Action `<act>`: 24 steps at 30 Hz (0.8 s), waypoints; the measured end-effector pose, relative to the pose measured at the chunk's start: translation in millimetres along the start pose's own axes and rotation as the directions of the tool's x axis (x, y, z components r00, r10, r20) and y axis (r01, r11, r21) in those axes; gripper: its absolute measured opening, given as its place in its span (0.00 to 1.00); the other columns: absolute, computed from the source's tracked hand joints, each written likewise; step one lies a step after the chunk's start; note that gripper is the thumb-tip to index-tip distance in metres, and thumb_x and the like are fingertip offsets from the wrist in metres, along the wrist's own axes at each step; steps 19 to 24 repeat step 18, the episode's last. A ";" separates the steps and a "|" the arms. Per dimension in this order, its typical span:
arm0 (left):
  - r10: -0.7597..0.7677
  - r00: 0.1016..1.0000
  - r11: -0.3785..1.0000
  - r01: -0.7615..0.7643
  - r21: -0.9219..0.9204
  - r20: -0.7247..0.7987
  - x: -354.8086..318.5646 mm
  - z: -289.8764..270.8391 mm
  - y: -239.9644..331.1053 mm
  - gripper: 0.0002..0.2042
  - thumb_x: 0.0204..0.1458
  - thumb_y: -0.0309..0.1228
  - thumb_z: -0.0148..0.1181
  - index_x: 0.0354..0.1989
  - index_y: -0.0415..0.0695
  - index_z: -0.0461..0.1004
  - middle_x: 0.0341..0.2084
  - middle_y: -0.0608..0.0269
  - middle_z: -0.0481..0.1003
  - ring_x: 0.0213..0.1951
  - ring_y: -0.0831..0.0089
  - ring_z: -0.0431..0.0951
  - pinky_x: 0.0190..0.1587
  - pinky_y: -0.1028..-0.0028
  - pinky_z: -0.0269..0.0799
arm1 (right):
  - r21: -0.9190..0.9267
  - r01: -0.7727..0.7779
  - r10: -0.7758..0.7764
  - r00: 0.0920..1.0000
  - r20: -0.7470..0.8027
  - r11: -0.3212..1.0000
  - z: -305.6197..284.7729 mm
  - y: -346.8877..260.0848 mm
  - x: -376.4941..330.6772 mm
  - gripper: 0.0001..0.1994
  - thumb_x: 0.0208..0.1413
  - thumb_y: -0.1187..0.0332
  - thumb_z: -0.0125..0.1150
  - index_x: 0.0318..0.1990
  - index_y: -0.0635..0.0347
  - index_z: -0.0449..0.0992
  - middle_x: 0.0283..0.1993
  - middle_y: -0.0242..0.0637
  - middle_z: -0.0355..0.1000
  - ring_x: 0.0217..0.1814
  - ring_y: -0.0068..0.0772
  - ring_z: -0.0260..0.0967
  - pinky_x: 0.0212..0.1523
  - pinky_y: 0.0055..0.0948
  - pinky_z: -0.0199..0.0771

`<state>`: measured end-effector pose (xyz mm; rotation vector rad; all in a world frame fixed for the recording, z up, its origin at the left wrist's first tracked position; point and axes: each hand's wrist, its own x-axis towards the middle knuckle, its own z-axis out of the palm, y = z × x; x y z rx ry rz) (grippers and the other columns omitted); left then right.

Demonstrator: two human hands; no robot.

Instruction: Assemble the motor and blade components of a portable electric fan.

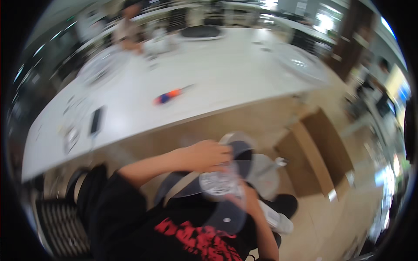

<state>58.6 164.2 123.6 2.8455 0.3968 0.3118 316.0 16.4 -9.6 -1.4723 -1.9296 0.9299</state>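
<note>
A fan blade [231,216] with translucent grey wings and a pale, patterned round hub lies over my lap. My left hand [208,155] reaches across from the left, its fingers curled over the far side of the blade. From the lower right comes my right hand [244,195], gripping the blade close to the hub; its fingers are partly covered by the translucent plastic and blurred. Beyond the blade, to the right, is a pale round disc [263,178] with a small white piece at its edge.
On the white table [209,69] lie an orange and blue screwdriver [167,96], a black phone [96,120] and clear round covers [300,63]. An open cardboard box [311,152] stands on the floor at right. A person [130,28] is at the far left side.
</note>
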 end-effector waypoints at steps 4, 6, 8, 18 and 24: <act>-0.085 0.966 0.996 0.073 -0.056 -0.244 -24.3 -14.9 4.4 0.17 0.62 0.49 0.66 0.44 0.48 0.78 0.44 0.60 0.77 0.49 0.56 0.78 0.50 0.57 0.73 | 0.054 0.025 -0.022 0.998 -0.058 0.998 10.7 23.5 -17.3 0.47 0.52 0.56 0.80 0.74 0.72 0.62 0.59 0.64 0.78 0.61 0.64 0.79 0.62 0.48 0.76; -0.245 0.884 0.968 0.246 -0.051 -0.397 -60.9 -35.7 -12.0 0.16 0.61 0.47 0.69 0.41 0.48 0.79 0.42 0.60 0.78 0.49 0.56 0.78 0.51 0.58 0.74 | 0.048 0.000 0.001 1.000 -0.030 0.999 9.6 19.5 -9.1 0.47 0.52 0.58 0.80 0.74 0.72 0.62 0.61 0.65 0.77 0.66 0.62 0.76 0.66 0.46 0.73; -0.404 0.700 0.886 0.459 -0.063 -0.588 -101.7 -49.2 -45.3 0.14 0.59 0.44 0.71 0.40 0.47 0.81 0.42 0.59 0.80 0.48 0.55 0.79 0.53 0.59 0.74 | 0.055 0.019 -0.019 1.000 -0.014 0.998 9.0 17.7 -8.1 0.46 0.52 0.59 0.79 0.74 0.72 0.62 0.61 0.64 0.77 0.66 0.61 0.76 0.65 0.46 0.73; -0.786 -0.243 -0.286 0.958 -0.014 -0.568 -426.1 -115.0 -153.3 0.48 0.51 0.69 0.68 0.75 0.50 0.67 0.69 0.42 0.70 0.70 0.42 0.69 0.65 0.37 0.69 | 0.037 0.043 -0.042 0.999 -0.027 0.998 19.3 -2.6 -1.9 0.46 0.53 0.60 0.77 0.76 0.70 0.60 0.61 0.61 0.78 0.65 0.59 0.78 0.65 0.44 0.74; -0.786 -0.243 -0.286 0.958 -0.014 -0.568 -426.1 -115.0 -153.3 0.48 0.51 0.69 0.68 0.75 0.50 0.67 0.69 0.42 0.70 0.70 0.42 0.69 0.65 0.37 0.69 | 0.037 0.043 -0.042 0.999 -0.027 0.998 19.3 -2.6 -1.9 0.46 0.53 0.60 0.77 0.76 0.70 0.60 0.61 0.61 0.78 0.65 0.59 0.78 0.65 0.44 0.74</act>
